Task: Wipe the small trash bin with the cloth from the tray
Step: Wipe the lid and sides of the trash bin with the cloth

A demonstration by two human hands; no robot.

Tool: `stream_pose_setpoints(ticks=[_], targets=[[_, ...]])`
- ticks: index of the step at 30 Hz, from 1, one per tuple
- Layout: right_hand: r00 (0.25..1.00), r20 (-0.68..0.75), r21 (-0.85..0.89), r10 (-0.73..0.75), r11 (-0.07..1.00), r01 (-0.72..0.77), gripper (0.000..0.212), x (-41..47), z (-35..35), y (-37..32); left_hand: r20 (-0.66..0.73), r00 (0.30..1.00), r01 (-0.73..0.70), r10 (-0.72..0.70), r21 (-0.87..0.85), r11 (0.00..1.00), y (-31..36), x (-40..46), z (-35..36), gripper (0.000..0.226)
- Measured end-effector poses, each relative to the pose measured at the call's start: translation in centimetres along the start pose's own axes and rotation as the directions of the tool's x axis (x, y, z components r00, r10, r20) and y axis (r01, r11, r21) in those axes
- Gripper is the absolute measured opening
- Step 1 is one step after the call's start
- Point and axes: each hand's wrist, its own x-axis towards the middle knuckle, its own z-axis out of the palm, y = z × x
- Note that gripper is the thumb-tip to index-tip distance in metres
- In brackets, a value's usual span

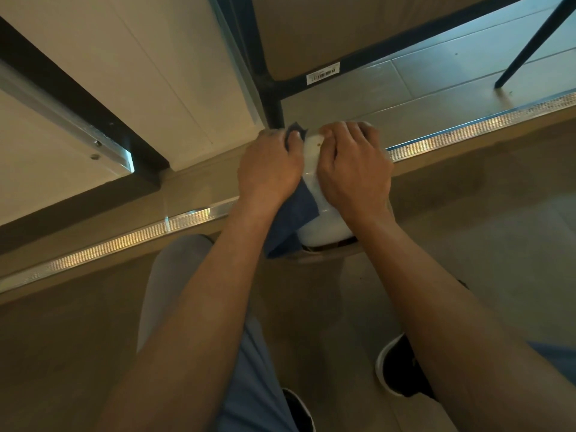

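Your two hands sit side by side on the small trash bin point(314, 210), which rests on the floor point(467, 219) ahead of your feet. Your left hand point(269, 168) presses the cloth point(291, 219) to the bin's left side; your right hand point(355, 173) grips its right side. A metal threshold strip point(467, 127) runs across just behind the bin. Beyond it stands a table leg point(274, 107), with a chair leg point(530, 42) far right and a door panel point(140, 73) to your left.
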Motion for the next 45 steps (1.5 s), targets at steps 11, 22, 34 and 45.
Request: stream_pose_setpoints(ticks=[11, 22, 34, 45], targets=[[1.0, 0.002, -0.012, -0.006, 1.0, 0.006, 0.031, -0.1, -0.1, -0.1, 0.044, 0.999, 0.031, -0.027, -0.094, 0.995, -1.5, -0.1, -0.5, 0.04], [1.0, 0.01, -0.013, -0.016, 1.0, 0.016, 0.031, -0.1, -0.2, -0.1, 0.065, 0.994, -0.087, 0.091, -0.054, 0.995, -2.5, -0.6, -1.1, 0.038], [1.0, -0.001, -0.037, -0.026, 0.999, 0.026, 0.029, -0.2, -0.3, -0.2, -0.126, 0.977, -0.205, 0.173, -0.319, 0.925, -3.2, -2.7, -0.3, 0.019], [0.999, -0.023, -0.032, -0.027, 0.999, 0.027, 0.029, -0.2, 0.0, 0.0, -0.121, 0.895, -0.444, 0.43, -0.136, 0.886, -4.2, -2.5, -0.4, 0.033]])
